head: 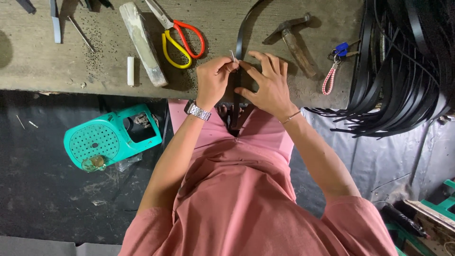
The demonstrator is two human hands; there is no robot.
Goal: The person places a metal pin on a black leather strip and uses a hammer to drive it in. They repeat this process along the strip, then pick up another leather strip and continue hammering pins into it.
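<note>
black strap [241, 33] between left hand [214, 78], right hand [268, 83]

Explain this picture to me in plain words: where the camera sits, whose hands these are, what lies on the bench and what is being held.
There is one picture, taken by a camera worn on the person's head and looking straight down, so you see their own arms and pink clothing from above. No machine is involved, only two bare hands. The left hand, with a metal watch on its wrist, pinches a small metal pin between its fingers. The right hand presses flat on a narrow black strap that runs across the worn workbench and down over its edge. On the bench lie scissors with red and yellow handles, a hammer, a long pale block, a small white stick and keys on a braided loop. A heap of black straps sits at the far right. On the floor to the left lies a green plastic casing.
</note>
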